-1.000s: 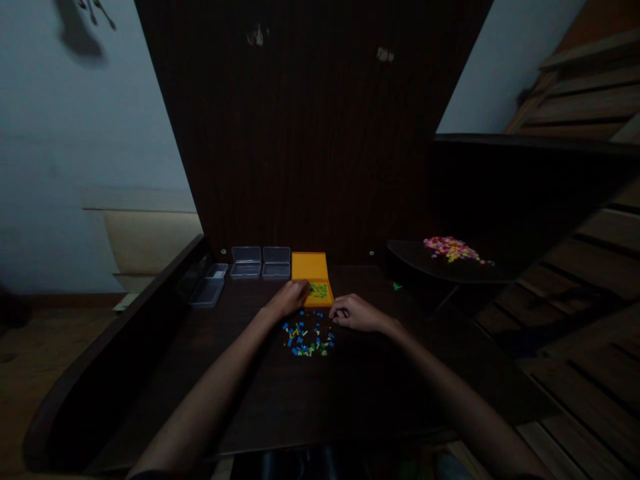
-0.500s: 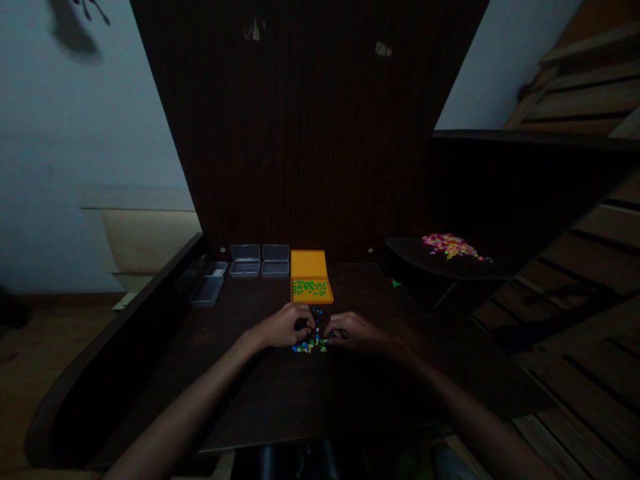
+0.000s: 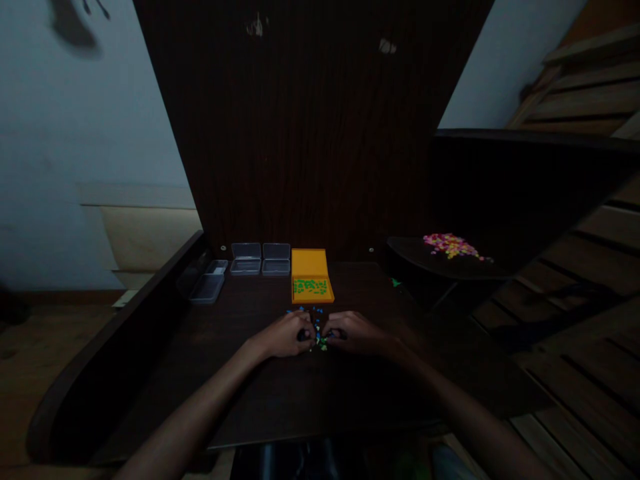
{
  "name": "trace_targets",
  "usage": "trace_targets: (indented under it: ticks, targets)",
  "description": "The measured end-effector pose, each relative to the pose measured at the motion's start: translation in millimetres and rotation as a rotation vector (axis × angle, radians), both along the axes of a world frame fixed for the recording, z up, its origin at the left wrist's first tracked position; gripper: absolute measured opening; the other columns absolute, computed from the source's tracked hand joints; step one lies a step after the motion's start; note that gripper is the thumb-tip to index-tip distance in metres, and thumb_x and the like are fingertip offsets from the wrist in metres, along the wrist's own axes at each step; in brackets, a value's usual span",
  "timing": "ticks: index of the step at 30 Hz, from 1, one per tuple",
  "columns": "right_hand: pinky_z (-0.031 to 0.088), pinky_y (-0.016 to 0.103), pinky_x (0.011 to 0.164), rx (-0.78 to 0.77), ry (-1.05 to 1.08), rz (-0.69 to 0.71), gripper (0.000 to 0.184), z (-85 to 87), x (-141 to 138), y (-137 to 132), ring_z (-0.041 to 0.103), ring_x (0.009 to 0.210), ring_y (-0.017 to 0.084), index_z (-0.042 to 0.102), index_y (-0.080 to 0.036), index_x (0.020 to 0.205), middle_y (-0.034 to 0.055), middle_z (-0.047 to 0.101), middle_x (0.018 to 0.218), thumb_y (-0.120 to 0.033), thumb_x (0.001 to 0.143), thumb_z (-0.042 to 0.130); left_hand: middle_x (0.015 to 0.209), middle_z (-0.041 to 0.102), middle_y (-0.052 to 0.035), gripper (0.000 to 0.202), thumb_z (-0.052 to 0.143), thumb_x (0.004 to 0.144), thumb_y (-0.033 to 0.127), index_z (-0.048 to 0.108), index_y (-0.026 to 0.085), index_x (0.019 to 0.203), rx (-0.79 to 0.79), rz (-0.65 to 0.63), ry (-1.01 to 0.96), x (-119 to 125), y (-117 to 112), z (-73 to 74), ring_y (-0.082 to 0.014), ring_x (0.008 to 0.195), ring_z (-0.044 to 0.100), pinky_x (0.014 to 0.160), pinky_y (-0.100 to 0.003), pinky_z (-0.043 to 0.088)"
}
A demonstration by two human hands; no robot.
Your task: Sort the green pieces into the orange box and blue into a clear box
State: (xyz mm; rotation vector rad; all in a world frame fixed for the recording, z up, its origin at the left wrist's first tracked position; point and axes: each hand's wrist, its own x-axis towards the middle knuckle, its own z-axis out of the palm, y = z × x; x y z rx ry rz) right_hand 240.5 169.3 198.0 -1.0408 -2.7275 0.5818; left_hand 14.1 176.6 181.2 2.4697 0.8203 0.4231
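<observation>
My left hand [image 3: 291,333] rests over a small scatter of blue, green and pale pieces [image 3: 321,342] on the dark desk, its thumb and fingers curled together. Facing it from the other side, my right hand [image 3: 349,331] is also closed in a pinch at the edge of the pieces. Whatever lies between the fingertips is too small and dark to make out. A few blue pieces [image 3: 318,310] lie just beyond the hands. Behind them stands an open yellow box [image 3: 309,262] with many green pieces [image 3: 310,286] in its base.
Two open clear plastic cases [image 3: 246,259] stand left of the yellow box, with another clear case [image 3: 207,288] farther left. A pile of pink and yellow pieces [image 3: 453,246] sits on a raised corner shelf [image 3: 420,259]. One green scrap [image 3: 396,283] lies beneath that shelf.
My left hand has moved slightly down toward me, now covering the left part of the scatter. Blue pieces now show beyond its knuckles. My right hand has barely shifted.
</observation>
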Motion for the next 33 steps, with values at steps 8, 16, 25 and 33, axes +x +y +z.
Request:
trace_targets:
  ticks: [8,16,25,33]
  targets:
    - [0.040,0.022,0.072,-0.016,-0.021,0.040,0.017,-8.7,-0.3,3.0,0.057,0.081,0.014,0.067,-0.021,0.099,0.0022,0.065,0.093,-0.023,0.086,0.056,0.086,0.062,-0.0016,0.009,0.057,0.075,0.013,0.063,0.018,0.080,0.020,-0.002,0.012,-0.1,-1.1,-0.8,-0.0147,0.082,0.057,0.077,-0.024,0.043]
    - [0.041,0.024,0.076,0.009,0.003,0.073,0.018,-5.6,-2.3,-1.1,0.059,0.086,0.015,0.067,-0.021,0.099,0.0034,0.066,0.098,-0.021,0.085,0.057,0.092,0.063,-0.0033,0.014,0.059,0.073,0.014,0.064,0.019,0.084,-0.008,0.019,0.034,-1.7,-6.3,6.0,-0.0180,0.088,0.059,0.083,-0.028,0.045]
    - [0.041,0.024,0.078,0.021,-0.045,0.059,0.015,-8.7,-5.0,1.3,0.059,0.089,0.016,0.067,-0.020,0.095,0.0040,0.066,0.099,-0.020,0.087,0.054,0.099,0.063,-0.0037,0.016,0.058,0.072,0.012,0.062,0.019,0.086,0.024,0.010,0.023,-2.5,-7.2,1.7,-0.0194,0.096,0.057,0.090,-0.030,0.044]
    - [0.040,0.026,0.079,0.043,-0.079,0.073,0.014,-16.7,-3.7,1.5,0.058,0.092,0.016,0.064,-0.018,0.096,0.0054,0.065,0.103,-0.022,0.089,0.052,0.095,0.062,-0.0031,0.012,0.058,0.074,0.012,0.061,0.019,0.083,0.052,0.015,0.037,-1.1,-8.5,2.7,-0.0187,0.093,0.057,0.089,-0.030,0.043]
